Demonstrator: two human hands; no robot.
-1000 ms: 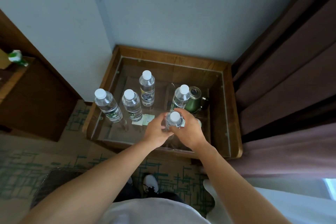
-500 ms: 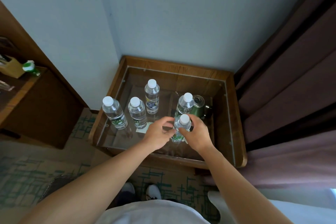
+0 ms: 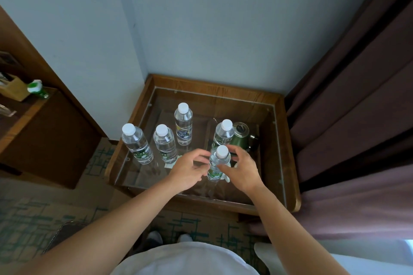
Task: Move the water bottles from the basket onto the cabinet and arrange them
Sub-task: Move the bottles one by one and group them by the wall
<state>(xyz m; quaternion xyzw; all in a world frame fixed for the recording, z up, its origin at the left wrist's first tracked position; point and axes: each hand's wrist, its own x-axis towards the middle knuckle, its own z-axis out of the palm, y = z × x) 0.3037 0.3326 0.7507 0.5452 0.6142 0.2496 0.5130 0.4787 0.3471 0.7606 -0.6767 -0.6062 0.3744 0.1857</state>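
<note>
A glass-topped cabinet [image 3: 288, 140] fills the corner of a pale-walled room, with a brown curtain [image 3: 357, 118] at its 3 o'clock. Nearest you, at 7 o'clock by your feet, the dark rim of the basket [image 3: 63, 231] shows past your left arm. Its inside is hidden, so I cannot tell whether any bottle waits there.

On the glass, towards the 6 o'clock edge, the near bottle [image 3: 216, 164] stands upright between your hands. Your left hand [image 3: 190, 169] sits at its 9 o'clock, fingers loosely curled, just beside it and holding nothing I can see. Your right hand [image 3: 241, 169] lays its thumb against the bottle's side while its fingers arch wide behind the cap; whether that is a grip I cannot tell.

Beyond, at 12 o'clock, a second bottle [image 3: 223, 134] stands with a green kettle [image 3: 240, 138] at its 3 o'clock, seemingly below the glass. At 10 o'clock stand the middle bottle [image 3: 165, 145] and the left bottle [image 3: 136, 143], with the far bottle [image 3: 183, 124] at 11 o'clock.

Five are up, so the moving looks largely done. They stand scattered, so the arranging is probably what remains.
</note>
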